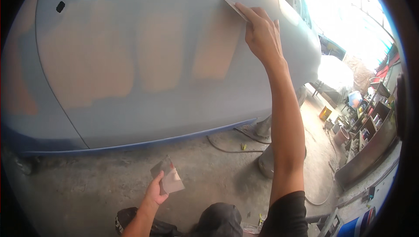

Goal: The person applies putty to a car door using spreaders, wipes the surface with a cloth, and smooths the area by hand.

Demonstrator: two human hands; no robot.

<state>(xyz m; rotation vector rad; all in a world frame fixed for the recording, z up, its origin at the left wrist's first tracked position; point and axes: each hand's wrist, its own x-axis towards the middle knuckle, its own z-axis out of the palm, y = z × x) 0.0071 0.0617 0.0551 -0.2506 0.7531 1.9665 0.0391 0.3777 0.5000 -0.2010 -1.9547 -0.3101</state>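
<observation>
A grey car body panel [166, 110] with pinkish filler patches [85, 66] fills the upper left, with a seam and two small dark openings at its left. My right hand [262, 34] grips a thin flat spreader [231, 6] at the panel, just above the upper end of the rightmost tall patch [214, 55]. My left hand [155, 191] is low in the middle, holding a square metal plate [176, 184] with pale and reddish smears on it.
A dusty concrete floor [109, 184] with hoses [227, 150] and a cylindrical stand [266, 165] lies below the panel. Cluttered shelves [366, 136], cans and a bucket [340, 135] line the right side. A covered object [336, 73] stands in bright light behind. My knee [218, 219] shows below.
</observation>
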